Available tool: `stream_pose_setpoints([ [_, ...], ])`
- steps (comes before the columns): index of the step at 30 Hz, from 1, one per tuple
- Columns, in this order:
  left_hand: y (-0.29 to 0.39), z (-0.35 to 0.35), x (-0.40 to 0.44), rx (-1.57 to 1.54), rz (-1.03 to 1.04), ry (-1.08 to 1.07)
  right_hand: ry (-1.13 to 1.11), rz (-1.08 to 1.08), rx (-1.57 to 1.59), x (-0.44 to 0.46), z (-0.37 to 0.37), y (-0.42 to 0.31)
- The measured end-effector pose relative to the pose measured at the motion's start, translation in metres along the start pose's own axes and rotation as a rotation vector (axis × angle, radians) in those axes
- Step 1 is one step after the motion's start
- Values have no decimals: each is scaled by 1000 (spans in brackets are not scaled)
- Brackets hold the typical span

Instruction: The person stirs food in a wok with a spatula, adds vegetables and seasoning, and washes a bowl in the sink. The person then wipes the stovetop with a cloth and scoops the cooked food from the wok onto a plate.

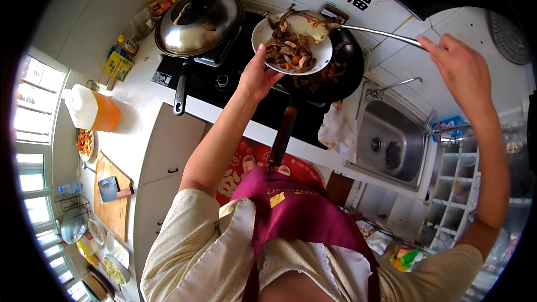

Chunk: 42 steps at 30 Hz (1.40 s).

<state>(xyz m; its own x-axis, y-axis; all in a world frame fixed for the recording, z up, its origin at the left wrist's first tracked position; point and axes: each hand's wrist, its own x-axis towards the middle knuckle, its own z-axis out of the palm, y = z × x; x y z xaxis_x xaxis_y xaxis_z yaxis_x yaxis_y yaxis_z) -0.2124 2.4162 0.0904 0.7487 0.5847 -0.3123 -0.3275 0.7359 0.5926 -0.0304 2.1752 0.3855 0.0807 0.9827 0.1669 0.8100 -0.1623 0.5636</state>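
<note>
My left hand (259,78) grips the near left rim of a white plate (323,53), thumb on top, and holds it tilted above the wok. On the plate lies stir-fried food (291,50) with brown strips and orange pieces. My right hand (458,70) is closed round the end of a long-handled metal spatula (386,34). The spatula's head is over the plate's far side, with brown strips on and around it. Under the plate, a black wok (352,64) on the stove has more of the food inside; the plate hides part of it.
A lidded pan (196,25) stands on the left burner, its handle (181,89) jutting toward me. Right of the stove are a cloth (338,126) and a sink (391,140). Along the left counter are an orange-filled jug (95,109) and a cutting board (112,212) with a cleaver (109,188).
</note>
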Motion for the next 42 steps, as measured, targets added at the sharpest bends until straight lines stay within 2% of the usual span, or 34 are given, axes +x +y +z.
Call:
stream_pose_setpoints([
  [3,7,-7,-1,53,8,1,176,-183,-233,14,-15,3],
  [6,11,-9,-7,76,40,31,280,-243,-252,18,-29,-9],
  [15,11,-14,-6,74,-43,6,307,-440,-342,40,-70,2],
  [18,4,-20,-10,-14,-27,-50,134,-205,-161,24,-58,26],
  [19,4,-23,-12,-35,-15,-66,61,-71,-48,16,-44,41],
  [24,18,-44,-33,-69,51,-34,-225,254,476,-9,5,72],
  [27,30,-47,-46,-75,161,-40,-371,225,179,-4,36,66],
  [30,39,-41,-63,7,214,63,-531,244,86,23,67,54],
  [32,41,-50,-66,-53,204,29,-620,217,-2,49,83,43],
  [35,43,-52,-72,-86,215,23,-374,154,87,71,142,32],
  [39,51,-51,-84,-55,231,62,-135,-67,34,68,131,13],
  [42,55,-58,-95,14,238,105,-198,-32,24,44,112,35],
])
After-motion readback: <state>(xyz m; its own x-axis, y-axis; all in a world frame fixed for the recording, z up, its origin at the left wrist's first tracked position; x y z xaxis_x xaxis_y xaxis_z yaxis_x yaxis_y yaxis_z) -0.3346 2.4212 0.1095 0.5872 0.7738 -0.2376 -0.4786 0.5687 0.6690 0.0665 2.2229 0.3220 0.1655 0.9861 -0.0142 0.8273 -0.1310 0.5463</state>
